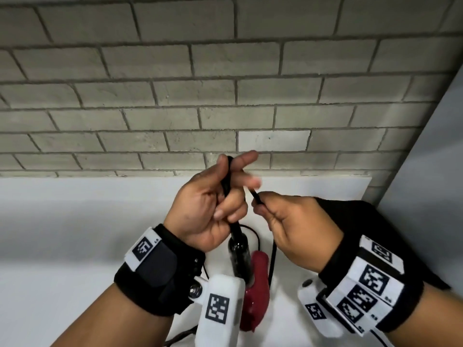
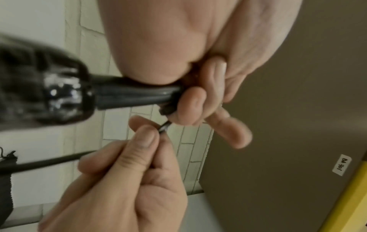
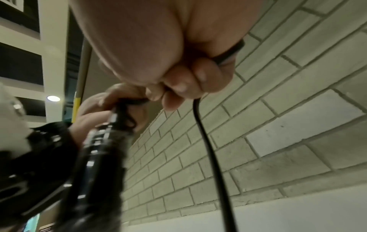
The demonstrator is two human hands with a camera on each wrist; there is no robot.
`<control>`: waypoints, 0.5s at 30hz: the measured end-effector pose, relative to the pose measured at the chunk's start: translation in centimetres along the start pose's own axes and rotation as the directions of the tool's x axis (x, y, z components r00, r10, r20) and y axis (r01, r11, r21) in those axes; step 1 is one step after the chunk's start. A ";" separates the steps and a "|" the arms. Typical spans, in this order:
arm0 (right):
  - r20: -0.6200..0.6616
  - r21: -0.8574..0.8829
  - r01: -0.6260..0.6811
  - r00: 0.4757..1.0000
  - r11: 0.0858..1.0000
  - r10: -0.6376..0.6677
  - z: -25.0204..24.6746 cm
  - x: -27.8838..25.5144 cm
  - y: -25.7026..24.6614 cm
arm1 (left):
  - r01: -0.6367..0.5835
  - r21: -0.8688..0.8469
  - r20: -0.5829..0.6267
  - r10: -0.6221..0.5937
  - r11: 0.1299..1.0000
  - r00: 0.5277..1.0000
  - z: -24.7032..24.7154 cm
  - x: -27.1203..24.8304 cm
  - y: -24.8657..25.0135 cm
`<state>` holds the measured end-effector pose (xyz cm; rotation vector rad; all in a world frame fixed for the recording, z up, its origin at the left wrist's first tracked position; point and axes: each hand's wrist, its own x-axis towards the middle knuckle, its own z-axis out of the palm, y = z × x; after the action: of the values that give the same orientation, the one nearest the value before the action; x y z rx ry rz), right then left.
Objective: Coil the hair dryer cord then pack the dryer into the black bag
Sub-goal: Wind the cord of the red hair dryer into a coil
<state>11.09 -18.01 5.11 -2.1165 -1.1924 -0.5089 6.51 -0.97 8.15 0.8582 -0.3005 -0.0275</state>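
Observation:
The hair dryer [image 1: 258, 284], with a red body and a black handle, hangs nose-down above the white table. My left hand [image 1: 220, 196] grips the ribbed black cord sleeve at the end of its handle [image 2: 127, 94], with the forefinger stretched out. Just to the right, my right hand [image 1: 288, 221] pinches the black cord [image 1: 255, 195] between thumb and fingers. From that hand the cord [image 3: 210, 149] drops down to the table. The black bag [image 1: 350, 211] lies on the table behind my right hand, mostly hidden by it.
A grey brick wall [image 1: 225, 96] stands close behind the white table [image 1: 75, 234]. A pale panel [image 1: 431, 159] closes the right side. Loose loops of cord [image 1: 253, 234] lie on the table under the dryer.

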 end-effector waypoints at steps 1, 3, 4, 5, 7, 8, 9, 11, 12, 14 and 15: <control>0.032 -0.080 0.019 0.999 0.997 -0.016 0.3 -0.2 -0.3 | -0.028 -0.017 -0.047 0.028 0.999 0.999 0.0 0.2 0.2; 0.121 -0.158 0.049 0.992 0.986 -0.030 0.6 -0.6 -0.7 | -0.075 -0.053 -0.154 0.066 0.996 0.986 -0.1 0.8 0.5; 0.154 -0.156 0.060 0.987 0.986 -0.036 0.5 -0.8 -0.9 | -0.093 -0.047 -0.214 0.081 0.995 0.973 -0.2 1.0 0.6; 0.172 -0.160 0.077 0.984 0.984 -0.049 0.3 -0.9 -1.1 | -0.108 -0.020 -0.266 0.099 0.994 0.959 -0.4 1.1 0.5; 0.174 -0.198 0.136 0.980 0.971 -0.102 -0.5 -0.8 -1.6 | -0.099 0.094 -0.314 0.124 0.991 0.941 -0.3 1.2 -0.1; 0.183 -0.228 0.174 0.974 0.958 -0.134 -1.0 -0.6 -2.0 | -0.072 0.181 -0.322 0.128 0.981 0.938 -0.2 1.1 -0.6; 0.198 -0.256 0.211 0.967 0.943 -0.163 -1.4 -0.4 -2.4 | -0.033 0.271 -0.318 0.122 0.962 0.940 0.1 1.0 -1.3; 0.231 -0.275 0.263 0.952 0.925 -0.202 -2.3 0.3 -3.2 | 0.050 0.425 -0.297 0.087 0.904 0.951 0.8 0.6 -2.7; 0.242 -0.256 0.264 0.949 0.930 -0.203 -2.9 0.8 -3.3 | 0.077 0.478 -0.264 0.060 0.875 0.963 1.0 0.4 -3.1; 0.243 -0.145 0.195 0.957 0.970 -0.156 -4.3 1.9 -3.0 | 0.087 0.538 -0.157 -0.002 0.838 0.988 1.3 -0.1 -3.0; 0.233 -0.052 0.134 0.965 0.990 -0.119 -4.9 2.4 -2.6 | 0.088 0.563 -0.114 -0.028 0.822 0.993 1.3 -0.2 -2.8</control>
<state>9.98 -19.03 10.95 -2.2125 -1.4667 -0.3715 6.21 -3.73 6.83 1.4633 -0.1848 0.0531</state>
